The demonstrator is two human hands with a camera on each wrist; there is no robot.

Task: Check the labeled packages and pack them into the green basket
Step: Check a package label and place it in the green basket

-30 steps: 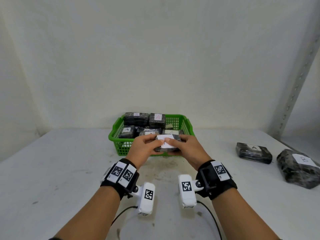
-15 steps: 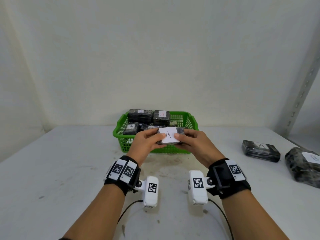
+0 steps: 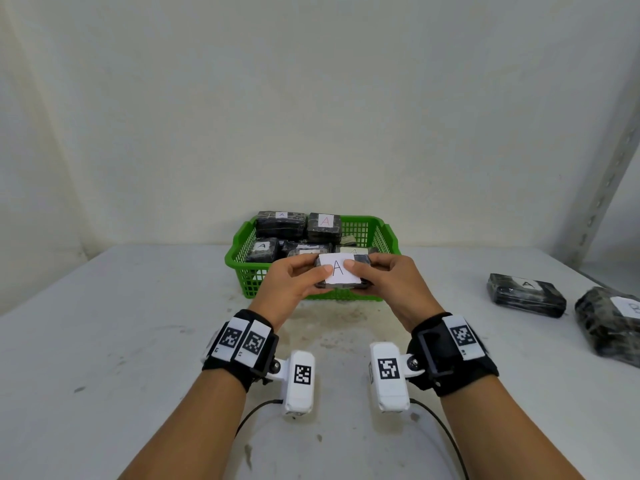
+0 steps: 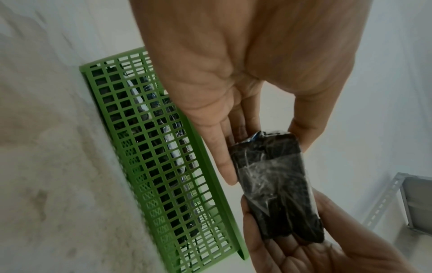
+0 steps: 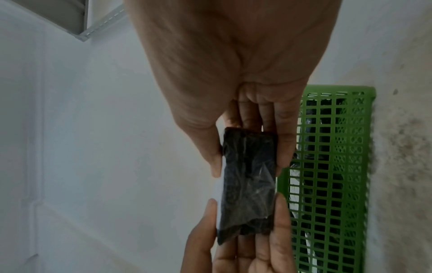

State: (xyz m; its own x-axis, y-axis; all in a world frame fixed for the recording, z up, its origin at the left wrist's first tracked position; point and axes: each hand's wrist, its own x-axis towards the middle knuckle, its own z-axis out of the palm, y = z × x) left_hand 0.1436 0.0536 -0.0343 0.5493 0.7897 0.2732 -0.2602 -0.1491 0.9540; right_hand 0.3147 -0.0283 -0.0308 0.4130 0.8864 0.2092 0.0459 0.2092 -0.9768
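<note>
A small black wrapped package [image 3: 341, 271] with a white label marked A is held up in front of the green basket [image 3: 242, 268]. My left hand [image 3: 298, 278] pinches its left end, thumb on top and fingers beneath. My right hand [image 3: 384, 277] pinches its right end the same way. The left wrist view shows the package [image 4: 273, 177] between both hands, with the basket wall [image 4: 163, 166] beside it. The right wrist view shows the package [image 5: 247, 177] and the basket [image 5: 332, 166] too. Several labeled black packages [image 3: 323, 226] lie in the basket.
On the white table [image 3: 104, 341], a black package labeled A [image 3: 526, 294] lies at the right, and a bigger wrapped package [image 3: 613, 320] sits at the right edge. A metal shelf upright [image 3: 609, 168] stands at the far right, with a wall behind the basket.
Both hands have tilted the package so its A label now faces me. The hands stay in front of the basket, holding the package's two ends.
</note>
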